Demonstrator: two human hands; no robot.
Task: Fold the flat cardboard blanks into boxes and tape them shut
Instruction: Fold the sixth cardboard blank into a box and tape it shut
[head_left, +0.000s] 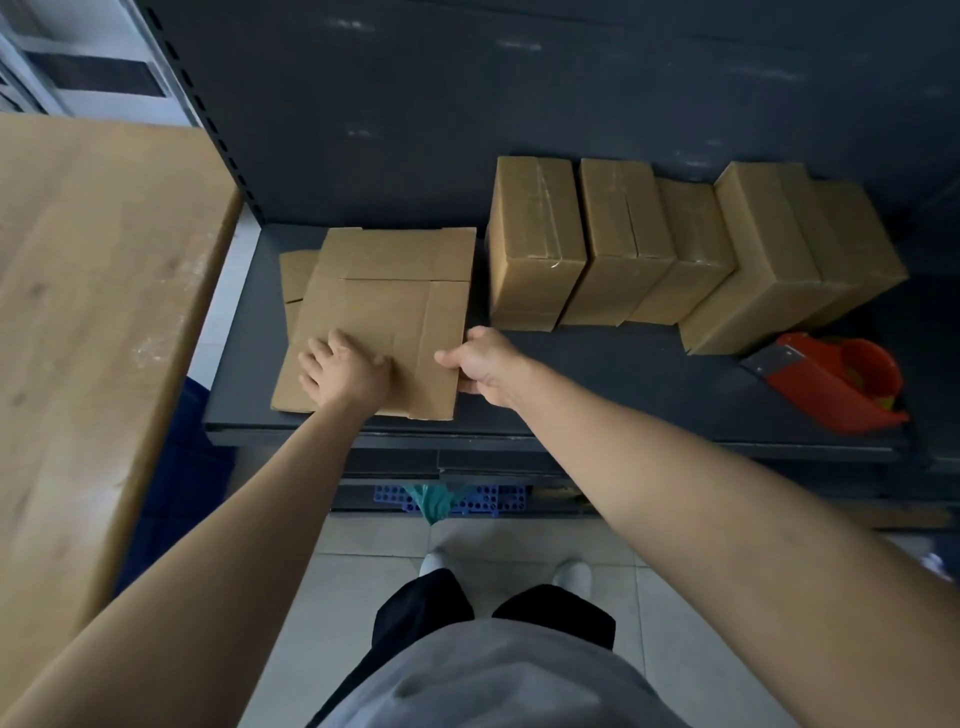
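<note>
l hand (345, 371) flat on blank (384, 312), r hand (480, 364) pinches edge; boxes (535, 244), tape gun (831, 382) beside.

Matt brown cardboard blanks (379, 317) on a matt dark metal shelf (623, 374); glossy red plastic tape dispenser (831, 379).

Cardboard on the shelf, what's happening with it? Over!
Left hand rests on top blank. Right hand pinches its right edge. Taped boxes, red tape dispenser sit clear to the right.
</note>
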